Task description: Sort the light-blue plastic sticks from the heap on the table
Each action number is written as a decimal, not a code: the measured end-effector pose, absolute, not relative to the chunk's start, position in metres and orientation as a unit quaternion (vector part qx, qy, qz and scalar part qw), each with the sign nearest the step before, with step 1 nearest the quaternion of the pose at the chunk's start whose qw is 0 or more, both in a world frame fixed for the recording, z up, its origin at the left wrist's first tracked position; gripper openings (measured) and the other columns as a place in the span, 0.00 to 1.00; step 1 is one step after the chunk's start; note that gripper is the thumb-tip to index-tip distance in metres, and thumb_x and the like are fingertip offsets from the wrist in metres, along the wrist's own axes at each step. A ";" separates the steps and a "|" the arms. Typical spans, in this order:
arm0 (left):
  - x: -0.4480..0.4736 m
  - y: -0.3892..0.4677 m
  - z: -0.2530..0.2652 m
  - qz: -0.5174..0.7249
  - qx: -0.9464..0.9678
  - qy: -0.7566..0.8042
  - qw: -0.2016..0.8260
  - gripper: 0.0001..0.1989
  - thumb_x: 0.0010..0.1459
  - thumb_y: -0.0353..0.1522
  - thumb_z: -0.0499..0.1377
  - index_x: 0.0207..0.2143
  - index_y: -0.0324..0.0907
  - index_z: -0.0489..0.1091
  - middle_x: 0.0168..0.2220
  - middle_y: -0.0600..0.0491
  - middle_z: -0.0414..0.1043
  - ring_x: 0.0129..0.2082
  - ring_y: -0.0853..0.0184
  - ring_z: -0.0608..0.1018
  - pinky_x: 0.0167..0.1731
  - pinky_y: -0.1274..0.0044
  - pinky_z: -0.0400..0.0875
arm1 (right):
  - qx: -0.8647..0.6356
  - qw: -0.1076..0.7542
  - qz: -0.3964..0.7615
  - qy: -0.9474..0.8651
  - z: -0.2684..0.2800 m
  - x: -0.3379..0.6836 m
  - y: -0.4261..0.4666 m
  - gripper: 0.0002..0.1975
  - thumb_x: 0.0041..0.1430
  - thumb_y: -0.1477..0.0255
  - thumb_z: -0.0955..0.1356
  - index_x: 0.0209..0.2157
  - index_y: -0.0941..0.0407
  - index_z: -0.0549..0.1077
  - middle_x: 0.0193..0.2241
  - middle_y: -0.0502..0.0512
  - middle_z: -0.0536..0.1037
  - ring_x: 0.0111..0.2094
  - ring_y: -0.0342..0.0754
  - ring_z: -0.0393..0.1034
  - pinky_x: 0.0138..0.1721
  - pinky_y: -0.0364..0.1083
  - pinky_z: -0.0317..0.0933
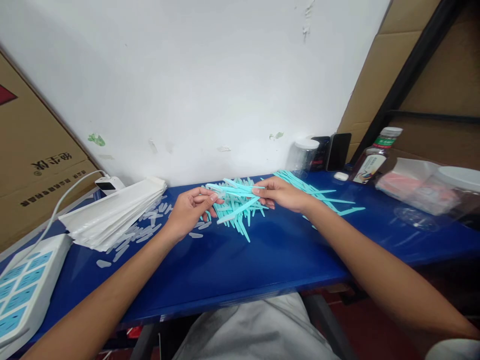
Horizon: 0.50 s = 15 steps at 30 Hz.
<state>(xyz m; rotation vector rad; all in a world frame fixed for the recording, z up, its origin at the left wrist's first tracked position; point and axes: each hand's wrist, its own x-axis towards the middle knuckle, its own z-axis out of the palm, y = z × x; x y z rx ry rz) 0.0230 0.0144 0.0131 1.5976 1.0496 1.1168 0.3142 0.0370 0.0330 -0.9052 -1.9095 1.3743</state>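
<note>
My right hand is closed around several thin, tapered turquoise plastic sticks, whose ends point left toward my other hand. My left hand has its thumb and fingers pinched at the left ends of those sticks. Something small and translucent seems to be at its fingertips, too blurred to tell. Below both hands lies a loose pile of the same turquoise sticks on the blue table. Small flat translucent pieces are scattered left of my left hand.
A stack of white plastic bags lies at the left, behind a power strip. More turquoise sticks lie right of my right hand. A clear jar, a dark phone, a bottle and a pink-filled bag stand farther right.
</note>
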 end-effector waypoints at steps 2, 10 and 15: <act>0.025 0.014 0.012 0.454 0.646 0.423 0.445 0.19 0.59 0.45 0.67 0.41 0.38 0.75 0.42 0.43 0.83 0.25 0.67 0.80 0.21 0.77 0.71 | -0.342 0.303 0.519 -0.722 0.033 0.314 0.036 0.20 0.65 0.55 0.71 0.31 0.59 0.75 0.21 0.47 0.69 0.20 0.38 0.57 0.23 0.42 0.56; 0.032 0.011 0.009 0.482 0.636 0.443 0.409 0.19 0.58 0.47 0.68 0.34 0.38 0.77 0.32 0.46 0.83 0.21 0.68 0.76 0.18 0.77 0.68 | -0.342 0.300 0.518 -0.724 0.034 0.313 0.035 0.21 0.64 0.54 0.71 0.29 0.59 0.73 0.21 0.46 0.68 0.19 0.38 0.57 0.23 0.42 0.56; 0.034 0.009 0.004 0.491 0.600 0.467 0.426 0.20 0.55 0.48 0.69 0.34 0.38 0.80 0.32 0.45 0.83 0.25 0.68 0.77 0.22 0.78 0.68 | -0.341 0.290 0.508 -0.736 0.036 0.312 0.034 0.22 0.65 0.54 0.70 0.28 0.58 0.72 0.20 0.46 0.67 0.19 0.38 0.58 0.24 0.42 0.56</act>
